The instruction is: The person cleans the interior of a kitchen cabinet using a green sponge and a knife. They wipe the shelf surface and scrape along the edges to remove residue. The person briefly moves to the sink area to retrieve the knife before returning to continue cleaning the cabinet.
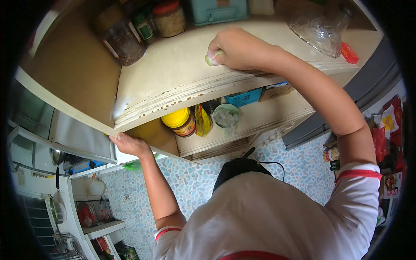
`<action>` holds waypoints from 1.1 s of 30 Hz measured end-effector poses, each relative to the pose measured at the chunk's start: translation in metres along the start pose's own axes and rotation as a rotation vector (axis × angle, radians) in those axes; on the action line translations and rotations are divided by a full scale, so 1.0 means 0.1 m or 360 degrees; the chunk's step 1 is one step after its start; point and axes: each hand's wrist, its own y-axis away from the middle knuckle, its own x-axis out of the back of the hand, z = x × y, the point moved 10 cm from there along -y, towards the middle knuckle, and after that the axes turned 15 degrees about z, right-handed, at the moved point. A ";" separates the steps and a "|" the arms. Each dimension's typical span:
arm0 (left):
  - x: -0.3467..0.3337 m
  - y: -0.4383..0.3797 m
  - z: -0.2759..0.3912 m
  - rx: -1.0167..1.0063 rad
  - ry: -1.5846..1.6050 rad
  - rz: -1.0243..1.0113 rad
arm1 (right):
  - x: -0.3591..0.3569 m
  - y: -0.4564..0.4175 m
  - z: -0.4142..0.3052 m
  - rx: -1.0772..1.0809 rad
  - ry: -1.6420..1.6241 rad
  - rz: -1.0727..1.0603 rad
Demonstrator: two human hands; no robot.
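My right hand (235,48) is closed around a small yellow-green sponge or cloth (209,60) with some white foam on it, pressed to the cream upper shelf (162,68) of an open cabinet. My left hand (131,144) grips the lower corner of the cabinet's side panel (70,100). Behind the right hand stands a pale teal box (219,11) with a handle. At the shelf's left are a jar with dark contents (125,45), a green-labelled bottle (143,27) and a red-lidded jar (169,19). White foam also lies at the shelf's front left corner.
A clear glass or plastic vessel (317,32) and a small red packet (349,53) sit at the shelf's right. The lower shelf (260,118) holds a yellow-lidded jar (177,120), a yellow packet (203,120), a light green cup (226,117) and a blue box (245,97). A stove (83,167) stands left.
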 end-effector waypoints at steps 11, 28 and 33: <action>-0.01 0.02 0.03 0.0060 -0.0031 0.0011 | -0.02 -0.06 0.03 -0.0161 0.0042 0.0033; -0.12 0.02 0.00 0.0175 0.0089 -0.0142 | 0.02 -0.14 0.28 -0.0307 0.0282 0.0114; -0.11 0.02 0.07 -0.0100 -0.0180 -0.0232 | 0.04 -0.06 0.03 -0.0282 0.0264 0.0081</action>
